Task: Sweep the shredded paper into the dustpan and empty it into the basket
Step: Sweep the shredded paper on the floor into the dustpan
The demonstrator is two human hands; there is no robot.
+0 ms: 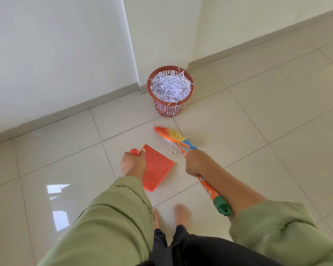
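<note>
Shredded paper (171,87) is filling the red basket (162,107) by the wall corner, with a few shreds (174,147) clinging under the brush (173,136); the left hand (133,163) is gripping the orange dustpan (158,167) by its handle; the right hand (195,163) is clenching the brush handle; bare feet (182,213) are standing on the tiled floor (257,131).

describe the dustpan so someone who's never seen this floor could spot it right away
Start at the white wall corner where the orange basket full of shredded paper stands, then come toward the person across the tiled floor. The dustpan lies flat there, its handle held by the left hand. It is the only flat, orange-red tray, unlike the bristled brush beside it.
</note>
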